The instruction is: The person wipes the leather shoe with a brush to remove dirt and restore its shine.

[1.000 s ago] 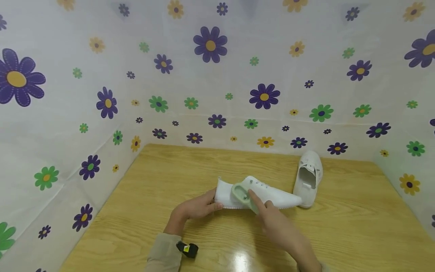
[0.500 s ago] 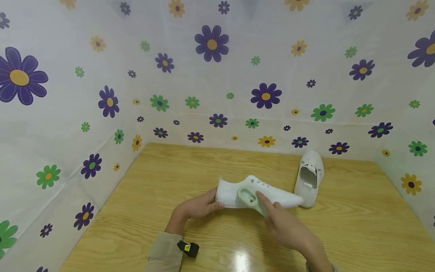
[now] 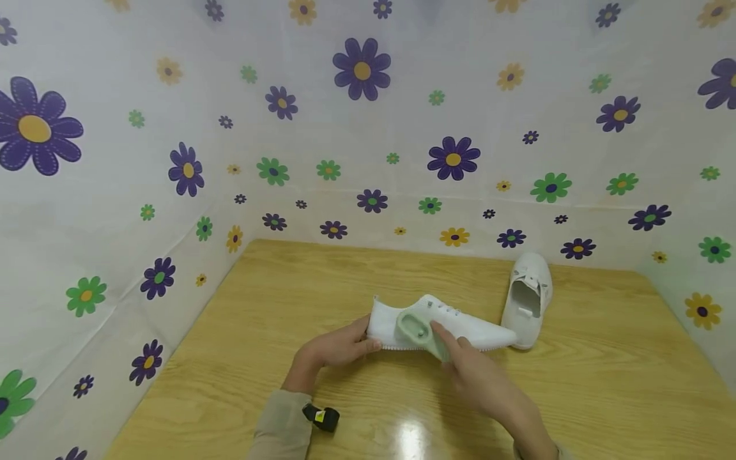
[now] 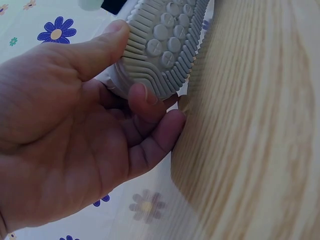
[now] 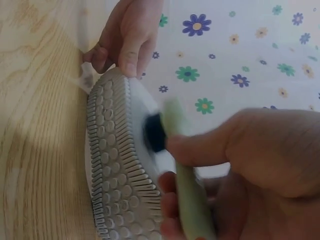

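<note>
A white lace-up shoe (image 3: 475, 329) is held on its side edge above the wooden table, toe to the right. Its studded, ridged sole (image 5: 111, 165) shows in both wrist views. My left hand (image 3: 340, 345) grips the heel, with the thumb (image 4: 102, 50) on the sole's edge and fingers curled behind. In my right hand (image 3: 480, 377) is a pale green brush (image 3: 415, 329), its handle pinched between thumb and fingers. Dark bristles (image 5: 154, 133) face the shoe's side, near the heel half; the brush is blurred in the right wrist view.
A second white shoe (image 3: 526, 303) lies at the back right, opening upward, close to the held shoe's toe. The wooden table (image 3: 299, 281) is bounded by a white flowered sheet (image 3: 391, 128) at the back and sides. A black strap (image 3: 322, 416) sits at the left sleeve.
The brush moved right along the shoe's side, then back left toward the heel, with my right hand. My left hand keeps its hold on the heel. The head view shifted slightly.
</note>
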Available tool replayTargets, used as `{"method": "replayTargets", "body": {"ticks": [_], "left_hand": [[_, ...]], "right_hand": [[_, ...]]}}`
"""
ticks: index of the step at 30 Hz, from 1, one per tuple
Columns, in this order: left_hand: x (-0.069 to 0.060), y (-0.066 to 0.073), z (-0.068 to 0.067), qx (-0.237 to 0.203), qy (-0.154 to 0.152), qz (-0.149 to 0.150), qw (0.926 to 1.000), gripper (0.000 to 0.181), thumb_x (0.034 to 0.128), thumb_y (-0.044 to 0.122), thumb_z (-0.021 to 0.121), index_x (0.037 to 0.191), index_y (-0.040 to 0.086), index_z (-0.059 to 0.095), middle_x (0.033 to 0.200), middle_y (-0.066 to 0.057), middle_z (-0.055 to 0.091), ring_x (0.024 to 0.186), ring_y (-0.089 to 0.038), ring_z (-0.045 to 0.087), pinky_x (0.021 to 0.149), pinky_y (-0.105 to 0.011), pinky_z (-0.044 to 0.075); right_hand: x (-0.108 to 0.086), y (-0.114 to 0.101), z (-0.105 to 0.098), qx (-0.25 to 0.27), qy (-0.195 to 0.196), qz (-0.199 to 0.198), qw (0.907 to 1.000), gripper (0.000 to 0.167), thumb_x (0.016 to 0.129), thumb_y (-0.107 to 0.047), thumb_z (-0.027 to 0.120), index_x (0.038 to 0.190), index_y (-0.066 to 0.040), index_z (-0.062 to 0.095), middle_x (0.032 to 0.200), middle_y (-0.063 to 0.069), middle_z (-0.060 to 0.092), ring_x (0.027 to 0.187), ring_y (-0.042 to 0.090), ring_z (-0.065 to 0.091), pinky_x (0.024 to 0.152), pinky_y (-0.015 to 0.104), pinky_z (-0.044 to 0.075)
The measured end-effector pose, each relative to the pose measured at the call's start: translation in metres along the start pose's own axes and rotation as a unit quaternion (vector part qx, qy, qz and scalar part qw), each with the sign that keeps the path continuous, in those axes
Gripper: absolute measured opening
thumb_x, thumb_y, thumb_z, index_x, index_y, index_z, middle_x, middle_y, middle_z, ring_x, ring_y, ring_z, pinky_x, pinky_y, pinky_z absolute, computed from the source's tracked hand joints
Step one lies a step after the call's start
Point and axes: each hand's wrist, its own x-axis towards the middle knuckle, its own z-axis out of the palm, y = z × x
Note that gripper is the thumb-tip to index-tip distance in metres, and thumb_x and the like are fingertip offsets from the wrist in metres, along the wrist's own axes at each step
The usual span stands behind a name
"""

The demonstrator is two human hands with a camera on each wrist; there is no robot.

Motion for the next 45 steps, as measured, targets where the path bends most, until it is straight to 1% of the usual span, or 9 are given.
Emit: {"method": "replayTargets", "body": {"ticks": [3, 10, 15, 21, 25, 30, 37, 41, 45], "left_hand": [[-0.001, -0.001, 0.000, -0.006, -0.001, -0.004, 1.0000, 0.046, 0.1068, 0.031, 0.045, 0.140, 0.003, 0.033, 0.115, -0.011, 0.048, 0.098, -0.021, 0.049, 0.085, -0.035, 0.044], [0.000, -0.003, 0.002, -0.003, 0.004, -0.029, 0.9996, 0.056, 0.1062, 0.033, 0.046, 0.151, 0.006, 0.024, 0.136, -0.009, 0.043, 0.115, -0.021, 0.044, 0.098, -0.036, 0.038], [0.000, 0.000, 0.002, -0.009, 0.000, -0.028, 0.9996, 0.050, 0.1068, 0.028, 0.045, 0.146, 0.003, 0.027, 0.126, -0.011, 0.045, 0.107, -0.023, 0.046, 0.092, -0.038, 0.040], [0.002, -0.003, 0.003, -0.009, 0.007, -0.044, 0.9990, 0.050, 0.1066, 0.029, 0.045, 0.148, 0.006, 0.027, 0.125, -0.008, 0.046, 0.103, -0.021, 0.048, 0.090, -0.036, 0.042], [0.001, 0.001, 0.003, -0.011, 0.007, -0.042, 0.9990, 0.048, 0.1066, 0.025, 0.045, 0.146, 0.004, 0.029, 0.125, -0.009, 0.046, 0.106, -0.022, 0.047, 0.092, -0.037, 0.041], [0.001, 0.000, 0.004, -0.015, 0.013, -0.059, 0.9980, 0.053, 0.1064, 0.028, 0.046, 0.149, 0.003, 0.026, 0.130, -0.011, 0.045, 0.109, -0.023, 0.046, 0.093, -0.039, 0.040], [0.001, 0.000, 0.004, -0.012, 0.014, -0.057, 0.9982, 0.049, 0.1065, 0.028, 0.046, 0.146, 0.004, 0.030, 0.124, -0.010, 0.047, 0.105, -0.022, 0.048, 0.091, -0.039, 0.041], [0.002, 0.002, 0.003, -0.009, 0.016, -0.059, 0.9981, 0.055, 0.1061, 0.030, 0.046, 0.150, 0.004, 0.026, 0.135, -0.010, 0.044, 0.117, -0.023, 0.043, 0.102, -0.043, 0.036], [0.003, 0.003, 0.003, -0.008, 0.014, -0.056, 0.9983, 0.056, 0.1060, 0.029, 0.046, 0.151, 0.003, 0.024, 0.138, -0.011, 0.043, 0.120, -0.023, 0.042, 0.105, -0.044, 0.034]], "right_hand": [[0.000, 0.000, 0.000, 0.006, -0.028, -0.011, 0.9995, 0.064, 0.095, -0.003, 0.062, 0.153, -0.017, 0.037, 0.097, 0.007, 0.057, 0.072, 0.013, 0.050, 0.068, 0.034, 0.048], [0.000, 0.002, 0.000, 0.018, 0.026, 0.015, 0.9994, 0.068, 0.096, -0.003, 0.063, 0.155, -0.013, 0.031, 0.097, 0.014, 0.057, 0.066, 0.016, 0.051, 0.059, 0.030, 0.046], [-0.002, 0.003, -0.003, 0.018, -0.001, 0.006, 0.9998, 0.067, 0.094, -0.004, 0.065, 0.154, -0.015, 0.036, 0.093, 0.009, 0.057, 0.068, 0.014, 0.049, 0.062, 0.031, 0.045], [0.000, 0.005, -0.004, 0.019, 0.010, 0.025, 0.9995, 0.067, 0.096, -0.006, 0.063, 0.155, -0.014, 0.033, 0.096, 0.012, 0.058, 0.071, 0.017, 0.051, 0.065, 0.034, 0.047], [-0.002, 0.005, -0.007, 0.015, -0.008, 0.005, 0.9998, 0.067, 0.095, -0.005, 0.065, 0.154, -0.013, 0.035, 0.095, 0.009, 0.058, 0.073, 0.015, 0.050, 0.068, 0.035, 0.047], [-0.002, 0.008, -0.010, 0.026, 0.013, 0.009, 0.9995, 0.066, 0.096, -0.004, 0.062, 0.155, -0.008, 0.031, 0.096, 0.012, 0.058, 0.074, 0.016, 0.051, 0.070, 0.036, 0.048], [-0.006, 0.010, -0.019, 0.024, -0.043, -0.012, 0.9987, 0.064, 0.097, -0.005, 0.061, 0.155, -0.011, 0.034, 0.097, 0.009, 0.059, 0.075, 0.015, 0.048, 0.068, 0.031, 0.044], [-0.006, 0.009, -0.021, 0.021, -0.016, 0.012, 0.9996, 0.065, 0.098, -0.004, 0.060, 0.156, -0.009, 0.031, 0.098, 0.014, 0.059, 0.073, 0.016, 0.050, 0.067, 0.033, 0.046], [0.000, 0.009, -0.016, 0.008, 0.003, 0.005, 0.9999, 0.065, 0.098, -0.007, 0.060, 0.156, -0.009, 0.030, 0.096, 0.014, 0.058, 0.070, 0.015, 0.050, 0.066, 0.033, 0.047]]}}
